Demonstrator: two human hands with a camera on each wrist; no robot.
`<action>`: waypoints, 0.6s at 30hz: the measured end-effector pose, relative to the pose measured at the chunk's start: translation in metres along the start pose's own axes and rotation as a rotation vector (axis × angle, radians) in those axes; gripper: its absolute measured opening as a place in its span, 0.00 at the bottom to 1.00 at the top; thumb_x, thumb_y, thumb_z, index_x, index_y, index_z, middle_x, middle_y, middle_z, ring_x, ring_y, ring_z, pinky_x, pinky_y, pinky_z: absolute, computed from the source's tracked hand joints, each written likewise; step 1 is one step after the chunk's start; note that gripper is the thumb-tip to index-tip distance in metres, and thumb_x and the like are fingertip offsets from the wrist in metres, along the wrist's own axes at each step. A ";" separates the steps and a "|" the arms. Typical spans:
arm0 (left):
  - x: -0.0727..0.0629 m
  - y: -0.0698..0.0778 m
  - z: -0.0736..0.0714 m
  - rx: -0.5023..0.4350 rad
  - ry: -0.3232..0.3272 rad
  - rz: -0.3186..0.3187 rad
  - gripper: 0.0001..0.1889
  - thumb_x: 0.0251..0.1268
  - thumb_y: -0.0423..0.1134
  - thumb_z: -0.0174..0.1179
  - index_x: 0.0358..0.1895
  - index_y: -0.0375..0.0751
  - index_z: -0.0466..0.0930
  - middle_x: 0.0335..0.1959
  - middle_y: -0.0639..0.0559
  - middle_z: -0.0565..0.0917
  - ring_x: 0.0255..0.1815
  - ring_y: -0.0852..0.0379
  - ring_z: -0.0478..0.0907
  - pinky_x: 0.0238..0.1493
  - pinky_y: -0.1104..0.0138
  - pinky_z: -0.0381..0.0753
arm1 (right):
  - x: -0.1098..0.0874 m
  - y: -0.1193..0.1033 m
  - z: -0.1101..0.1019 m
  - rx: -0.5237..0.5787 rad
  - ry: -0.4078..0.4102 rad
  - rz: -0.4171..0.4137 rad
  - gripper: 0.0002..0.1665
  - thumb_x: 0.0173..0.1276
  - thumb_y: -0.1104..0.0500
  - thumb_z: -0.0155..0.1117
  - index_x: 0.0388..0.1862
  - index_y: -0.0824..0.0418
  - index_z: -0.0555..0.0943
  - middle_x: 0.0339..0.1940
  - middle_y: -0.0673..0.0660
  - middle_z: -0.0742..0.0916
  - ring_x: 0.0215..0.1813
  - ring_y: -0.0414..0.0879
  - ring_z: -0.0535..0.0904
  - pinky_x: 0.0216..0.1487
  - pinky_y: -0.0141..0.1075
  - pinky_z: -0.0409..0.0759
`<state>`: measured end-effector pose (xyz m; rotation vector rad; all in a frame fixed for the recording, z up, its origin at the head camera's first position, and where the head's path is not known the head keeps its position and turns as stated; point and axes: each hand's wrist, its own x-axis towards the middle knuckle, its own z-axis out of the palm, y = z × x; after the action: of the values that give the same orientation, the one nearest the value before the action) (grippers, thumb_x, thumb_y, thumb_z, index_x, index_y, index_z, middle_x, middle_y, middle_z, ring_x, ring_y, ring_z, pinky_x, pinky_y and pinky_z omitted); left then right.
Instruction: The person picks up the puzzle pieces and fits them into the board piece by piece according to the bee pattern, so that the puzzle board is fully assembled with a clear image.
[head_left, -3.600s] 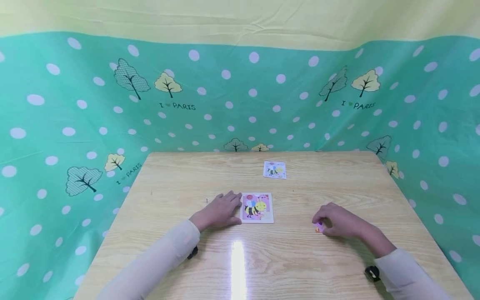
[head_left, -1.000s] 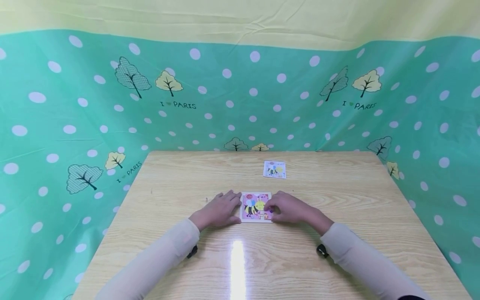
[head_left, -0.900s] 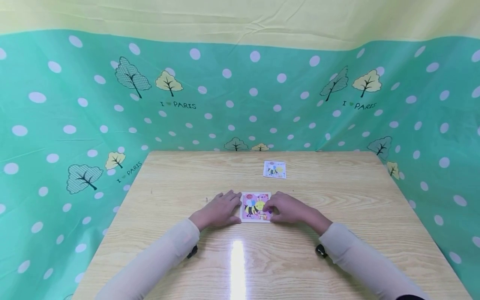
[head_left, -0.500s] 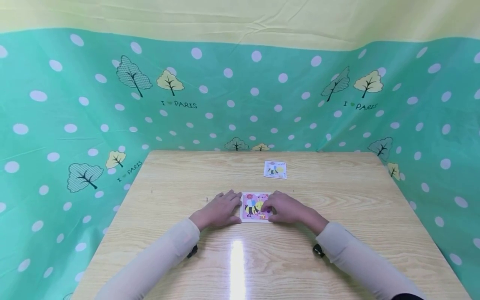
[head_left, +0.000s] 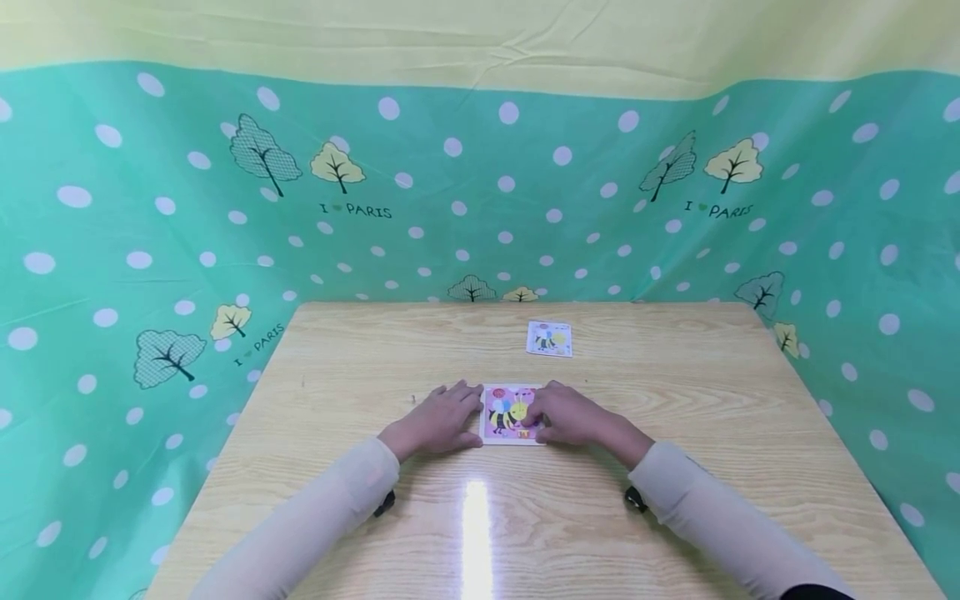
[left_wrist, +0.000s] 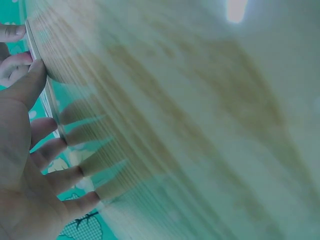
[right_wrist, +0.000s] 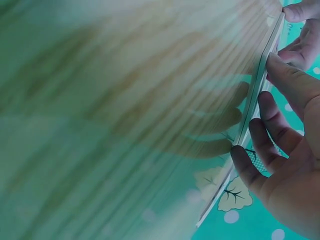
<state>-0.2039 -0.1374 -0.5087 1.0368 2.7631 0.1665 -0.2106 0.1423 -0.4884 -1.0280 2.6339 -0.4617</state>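
In the head view a square jigsaw puzzle [head_left: 501, 421] with a bee picture and a white frame lies on the table. My left hand [head_left: 438, 423] rests at its left edge, thumb near the lower left corner. Its fingers spread loosely along that edge in the left wrist view. My right hand [head_left: 573, 417] is over the puzzle's right part, its index finger bent onto the picture and its thumb at the frame's edge. A pink puzzle piece with a yellow-orange pot [head_left: 524, 433] is under its fingertips, partly hidden by them. The right wrist view shows the other fingers at the frame's side.
A square card [head_left: 549, 339] with the same bee picture lies farther back on the wooden table [head_left: 360, 358]. A green dotted curtain [head_left: 480, 192] stands behind and at both sides. A bright light reflection crosses the table's front.
My right hand has carried the puzzle piece leftward from the right of the table onto the puzzle, then shifted slightly farther left. The left hand has stayed at the puzzle's edge.
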 end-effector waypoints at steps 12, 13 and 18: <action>0.000 -0.001 0.001 0.001 -0.017 -0.006 0.35 0.68 0.65 0.59 0.69 0.44 0.73 0.79 0.41 0.64 0.80 0.38 0.60 0.76 0.40 0.66 | -0.007 -0.002 0.001 -0.022 -0.025 -0.014 0.14 0.69 0.55 0.70 0.53 0.50 0.89 0.49 0.48 0.87 0.55 0.45 0.77 0.60 0.43 0.79; 0.000 -0.001 0.002 -0.001 -0.020 -0.008 0.36 0.68 0.65 0.59 0.69 0.44 0.73 0.80 0.41 0.64 0.80 0.38 0.60 0.76 0.40 0.66 | -0.008 -0.002 0.001 -0.027 -0.032 -0.017 0.15 0.70 0.55 0.69 0.54 0.50 0.88 0.49 0.49 0.87 0.55 0.45 0.77 0.60 0.43 0.79; -0.002 -0.003 0.004 -0.011 -0.009 -0.008 0.35 0.68 0.64 0.60 0.68 0.43 0.73 0.79 0.41 0.65 0.80 0.38 0.61 0.75 0.40 0.67 | -0.010 -0.004 0.002 -0.073 -0.062 -0.036 0.19 0.72 0.55 0.64 0.61 0.49 0.84 0.53 0.51 0.84 0.55 0.45 0.75 0.58 0.41 0.79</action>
<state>-0.2037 -0.1407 -0.5126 1.0207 2.7551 0.1748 -0.2003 0.1465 -0.4869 -1.0951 2.5986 -0.3373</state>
